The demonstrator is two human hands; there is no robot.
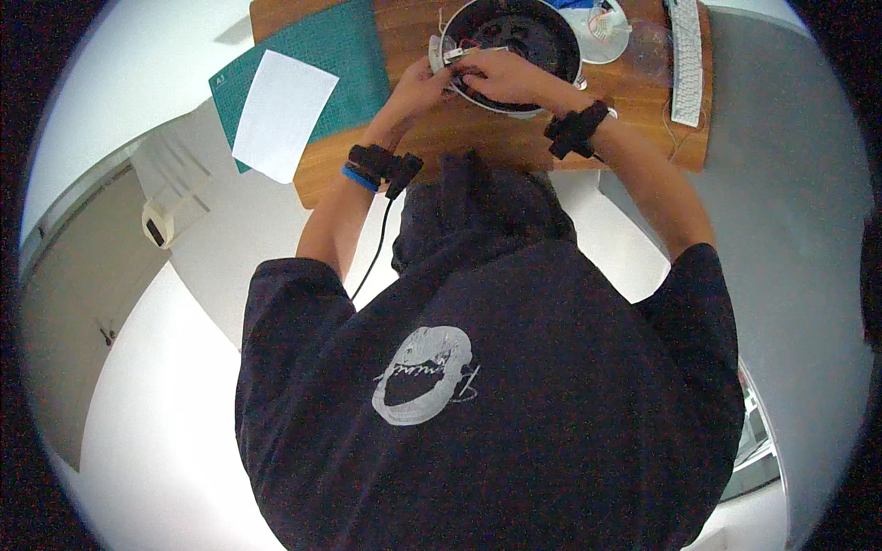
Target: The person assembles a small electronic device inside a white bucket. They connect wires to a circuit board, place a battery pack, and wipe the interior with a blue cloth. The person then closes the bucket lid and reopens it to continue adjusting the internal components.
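Note:
On the wooden desk (528, 147) stands a round, open housing (551, 28) with a black inside and a pale rim. At its left edge, my left hand (421, 90) has its fingers closed against the rim; what they hold is too small to make out. Reaching across the near part of the housing, my right hand (501, 75) is bent with its fingertips pressed together beside the left ones. A small whitish part (454, 55) with a red wire lies just past the fingertips. Both wrists wear black straps with a small device, and a blue band (359, 178) circles the left one.
A green cutting mat (354, 55) with a white paper sheet (285, 115) on it covers the desk's left side. Right of the housing are a white round dish (606, 41) with thin wires and a white keyboard (686, 78). A black cable (377, 243) hangs by my left arm.

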